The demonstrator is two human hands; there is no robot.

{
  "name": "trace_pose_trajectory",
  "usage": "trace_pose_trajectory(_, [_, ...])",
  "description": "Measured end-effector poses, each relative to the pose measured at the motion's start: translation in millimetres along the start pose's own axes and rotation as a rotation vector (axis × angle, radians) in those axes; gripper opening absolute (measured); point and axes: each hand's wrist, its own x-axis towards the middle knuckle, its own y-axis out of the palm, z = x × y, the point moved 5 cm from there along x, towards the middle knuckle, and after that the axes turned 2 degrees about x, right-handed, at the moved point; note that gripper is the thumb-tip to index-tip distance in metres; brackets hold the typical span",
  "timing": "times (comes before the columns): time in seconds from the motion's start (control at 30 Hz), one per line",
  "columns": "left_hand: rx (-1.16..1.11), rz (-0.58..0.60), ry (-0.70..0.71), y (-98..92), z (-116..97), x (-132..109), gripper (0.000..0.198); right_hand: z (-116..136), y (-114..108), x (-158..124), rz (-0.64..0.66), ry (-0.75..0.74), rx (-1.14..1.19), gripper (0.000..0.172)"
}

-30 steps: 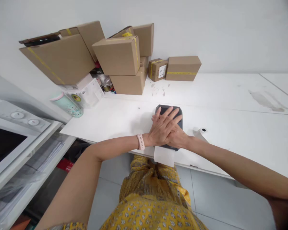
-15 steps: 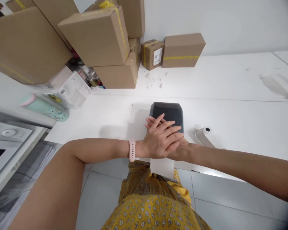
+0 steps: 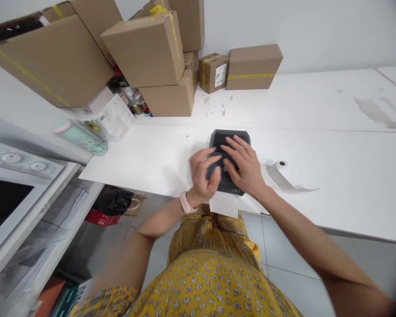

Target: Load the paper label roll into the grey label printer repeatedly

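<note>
A small black label printer [image 3: 229, 137] sits near the front edge of the white table [image 3: 333, 176], with a strip of white paper [image 3: 224, 205] coming out of its front over the edge. My left hand [image 3: 203, 175] curls against the printer's left side, fingers bent on its top. My right hand [image 3: 243, 165] lies flat on the printer's top, fingers stretched out. A loose roll of white label paper [image 3: 280, 174] lies on the table just to the right of the printer.
Stacked cardboard boxes [image 3: 148, 50] fill the back left of the table, with two smaller boxes [image 3: 252, 66] against the wall. A mint green bottle [image 3: 81, 136] lies at the left edge. A white appliance [image 3: 16, 185] stands to the left.
My hands were stacked one over the other on the printer. Now they have come apart, the left at its left side and the right flat on its top.
</note>
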Motion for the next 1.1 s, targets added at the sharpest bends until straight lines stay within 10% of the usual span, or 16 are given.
trace_pose_trajectory(0.1, [-0.198,-0.285,-0.491,-39.8,10.5,-61.0,0.023,1.7,-10.8,-23.3,-0.084,0.115,0.121,0.047])
trace_pose_trajectory(0.27, [-0.671,0.396,-1.158,-1.9,6.1,-123.6,0.042,-2.9,-0.3,-53.6,-0.117,0.217,0.230,0.054])
trace_pose_trajectory(0.37, [-0.762,0.468,-1.274,9.6,2.5,-116.1,0.048,-2.1,0.7,-56.0,-0.137,0.230,0.248,0.053])
trace_pose_trajectory(0.7, [-0.568,0.312,-1.108,18.2,17.7,-122.8,0.046,3.0,-0.1,-55.9,-0.154,0.229,0.252,0.046])
trace_pose_trajectory(0.9, [-0.408,0.414,-0.918,5.3,24.9,-118.5,0.045,6.3,-1.6,-53.6,-0.227,0.167,0.172,0.030])
trace_pose_trajectory(1.1, [-0.274,0.039,-0.754,-29.5,24.6,-84.1,0.035,8.1,-8.4,-53.5,-0.108,0.023,0.014,0.030])
